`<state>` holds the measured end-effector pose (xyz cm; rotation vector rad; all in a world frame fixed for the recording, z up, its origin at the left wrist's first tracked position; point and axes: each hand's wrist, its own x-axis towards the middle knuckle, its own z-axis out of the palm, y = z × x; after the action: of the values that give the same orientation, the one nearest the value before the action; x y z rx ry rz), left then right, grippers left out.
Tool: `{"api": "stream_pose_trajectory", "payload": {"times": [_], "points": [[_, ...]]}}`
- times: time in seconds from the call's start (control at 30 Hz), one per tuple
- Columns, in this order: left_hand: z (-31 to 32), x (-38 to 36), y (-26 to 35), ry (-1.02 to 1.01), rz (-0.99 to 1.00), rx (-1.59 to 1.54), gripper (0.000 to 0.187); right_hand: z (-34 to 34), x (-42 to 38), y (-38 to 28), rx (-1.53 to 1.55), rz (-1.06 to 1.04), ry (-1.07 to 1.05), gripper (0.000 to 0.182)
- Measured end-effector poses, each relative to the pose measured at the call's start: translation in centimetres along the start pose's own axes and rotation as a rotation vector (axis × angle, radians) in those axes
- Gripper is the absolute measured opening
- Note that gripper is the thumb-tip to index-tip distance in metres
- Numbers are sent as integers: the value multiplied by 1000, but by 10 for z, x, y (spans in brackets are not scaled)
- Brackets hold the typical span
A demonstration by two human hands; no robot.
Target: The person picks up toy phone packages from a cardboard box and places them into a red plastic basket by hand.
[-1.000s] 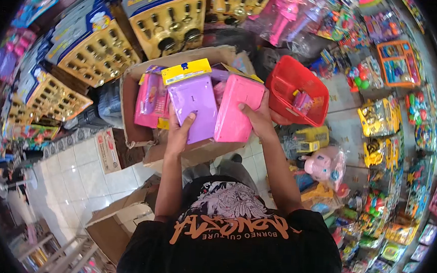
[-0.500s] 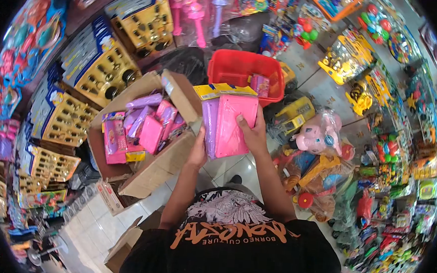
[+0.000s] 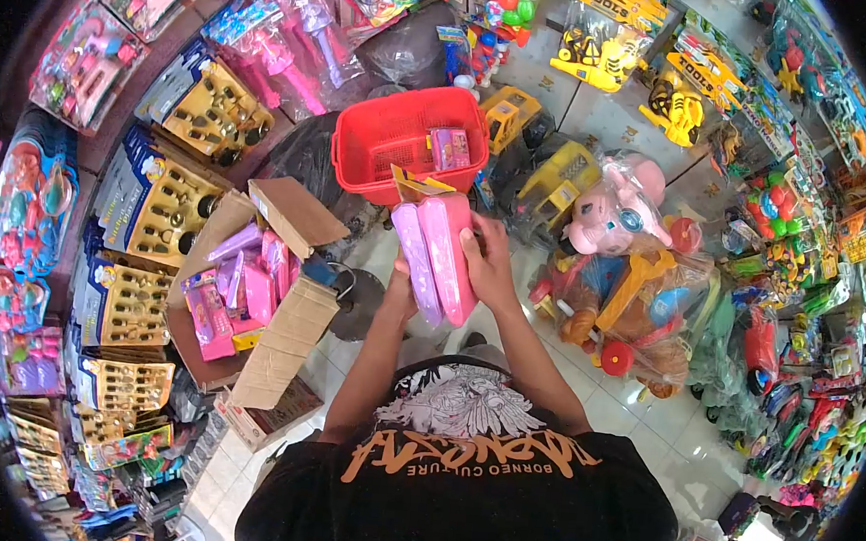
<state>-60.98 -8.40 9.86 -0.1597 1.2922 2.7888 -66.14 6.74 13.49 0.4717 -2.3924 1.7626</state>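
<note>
Two flat plastic-wrapped packs, a purple pack (image 3: 412, 254) and a pink pack (image 3: 451, 252), stand side by side between my hands. Yellow header cards show at their top end. My left hand (image 3: 399, 290) is closed on the purple pack's side, its fingers partly hidden behind it. My right hand (image 3: 491, 266) grips the pink pack from the right, thumb on the front face. Just beyond the packs is a red plastic basket (image 3: 360, 132) with a small pink and purple package (image 3: 450, 149) inside.
An open cardboard box (image 3: 290, 346) of pink and purple packs stands at left. To the right are a bagged pink elephant-like toy (image 3: 615, 217), a bagged ride-on toy (image 3: 624, 307) and a yellow toy truck (image 3: 558, 179). Carded toys (image 3: 159, 209) hang along the walls.
My view has turned, so the basket and box sit further left. The two packs have tilted, showing more of their edges, with a gap between them. Both hands keep their hold.
</note>
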Motion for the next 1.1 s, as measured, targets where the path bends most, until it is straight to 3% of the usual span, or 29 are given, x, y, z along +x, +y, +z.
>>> {"api": "stream_pose_trajectory", "payload": {"times": [0.13, 0.23, 0.3, 0.4, 0.5, 0.53, 0.6, 0.63, 0.67, 0.73, 0.8, 0.87, 0.9, 1.0, 1.1], "points": [[9, 3, -7, 85, -141, -114, 98, 4, 6, -5, 144, 32, 55, 39], [8, 10, -13, 140, -72, -61, 92, 4, 16, -8, 422, 138, 59, 37], [3, 19, -13, 189, -12, 5, 91, 0, 27, -1, 315, 158, -141, 40], [-7, 39, -6, 167, 62, -2, 78, 7, 43, 4, 505, 292, -227, 43], [-12, 63, 11, 238, 180, 214, 46, 12, 64, 18, 358, 191, -311, 53], [-15, 76, 15, 230, 176, 202, 46, 14, 75, 29, 344, 193, -306, 53], [-23, 97, 21, 271, 169, 538, 45, 17, 94, 50, 138, 185, -394, 61], [-12, 106, 34, 237, 138, 498, 44, 8, 113, 23, 321, 324, -499, 65], [-12, 116, 37, 229, 130, 485, 44, 10, 118, 25, 308, 333, -493, 65], [-16, 146, 51, 246, -104, 55, 46, 19, 143, 20, 357, 344, -355, 67], [-27, 176, 65, 181, -40, 222, 48, 21, 165, 27, 299, 358, -375, 68], [-40, 196, 71, 77, 83, 548, 53, 32, 178, 56, 338, 404, -193, 69], [-25, 195, 93, 77, -68, 456, 57, 34, 186, 60, 388, 460, -206, 69], [-44, 217, 95, 35, -92, 466, 62, 39, 198, 65, 484, 502, -197, 64], [-74, 234, 76, 73, -209, 250, 65, 58, 200, 90, 544, 478, -231, 64]]}}
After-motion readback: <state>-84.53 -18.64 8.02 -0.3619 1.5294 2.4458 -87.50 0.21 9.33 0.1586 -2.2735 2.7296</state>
